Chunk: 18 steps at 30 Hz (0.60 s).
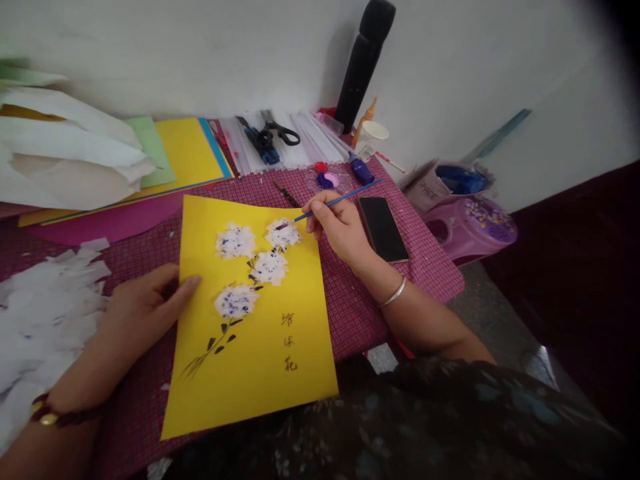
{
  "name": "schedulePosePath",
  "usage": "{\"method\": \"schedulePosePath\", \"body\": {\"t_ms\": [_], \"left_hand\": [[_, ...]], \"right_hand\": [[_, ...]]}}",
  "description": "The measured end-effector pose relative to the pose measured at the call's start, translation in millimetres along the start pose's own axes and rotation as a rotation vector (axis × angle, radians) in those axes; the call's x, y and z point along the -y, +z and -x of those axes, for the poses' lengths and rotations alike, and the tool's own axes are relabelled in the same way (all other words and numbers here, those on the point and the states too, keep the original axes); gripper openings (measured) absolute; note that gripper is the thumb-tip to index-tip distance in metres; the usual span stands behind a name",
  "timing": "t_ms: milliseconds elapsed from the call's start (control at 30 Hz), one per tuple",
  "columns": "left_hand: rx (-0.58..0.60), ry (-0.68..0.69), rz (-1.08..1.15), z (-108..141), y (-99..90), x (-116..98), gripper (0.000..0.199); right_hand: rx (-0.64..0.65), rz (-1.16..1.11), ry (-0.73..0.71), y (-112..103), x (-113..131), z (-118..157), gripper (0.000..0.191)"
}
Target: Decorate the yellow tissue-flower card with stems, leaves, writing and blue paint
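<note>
A yellow sheet (260, 373) lies on the checked tablecloth, bearing several white torn-paper blossoms (236, 302) with blue specks, dark painted leaves and brown handwritten characters. Pinched in my right hand (340, 227) is a thin blue paintbrush (345, 197), its dark tip at the upper right blossom (283, 233). My left hand (145, 307) holds the sheet's left edge, thumb on top and the other fingers partly hidden. Beyond the sheet sits a clear palette (327, 179) with red, blue and pink paint, beside a dark blue paint tube (361, 169).
A black phone (384, 229) lies right of my right hand. White paper scraps (45, 313) cover the left side. Scissors (279, 130), coloured sheets (193, 150), a paper cup (373, 137) and a black upright object (364, 63) stand or lie behind. A pink stool (467, 230) is at right.
</note>
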State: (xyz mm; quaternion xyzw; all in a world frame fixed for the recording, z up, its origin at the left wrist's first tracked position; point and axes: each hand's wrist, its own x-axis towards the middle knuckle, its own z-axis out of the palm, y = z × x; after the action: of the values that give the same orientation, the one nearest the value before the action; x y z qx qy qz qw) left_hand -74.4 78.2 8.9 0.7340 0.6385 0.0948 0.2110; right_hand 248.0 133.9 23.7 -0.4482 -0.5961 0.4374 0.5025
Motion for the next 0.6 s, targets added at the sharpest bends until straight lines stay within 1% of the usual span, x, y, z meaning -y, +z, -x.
{"method": "schedulePosePath", "body": {"t_ms": [67,200,400,600], "left_hand": [[0.012,-0.013,0.002,-0.5,-0.3,-0.5,0.049],[0.012,-0.03,0.016,-1.4,-0.6,-3.6,0.051],[0.021,-0.025,-0.003,-1.7,-0.7,-4.0,0.05],[0.044,-0.008,0.0,-0.8,0.3,2.1,0.05]], "right_hand": [[0.045,0.036,0.02,1.3,-1.2,1.5,0.028],[0.118,0.096,-0.014,3.3,-5.1,4.7,0.028],[0.118,0.107,-0.02,3.2,-7.1,4.3,0.031],[0.16,0.126,-0.009,4.8,-5.0,5.7,0.025]]}}
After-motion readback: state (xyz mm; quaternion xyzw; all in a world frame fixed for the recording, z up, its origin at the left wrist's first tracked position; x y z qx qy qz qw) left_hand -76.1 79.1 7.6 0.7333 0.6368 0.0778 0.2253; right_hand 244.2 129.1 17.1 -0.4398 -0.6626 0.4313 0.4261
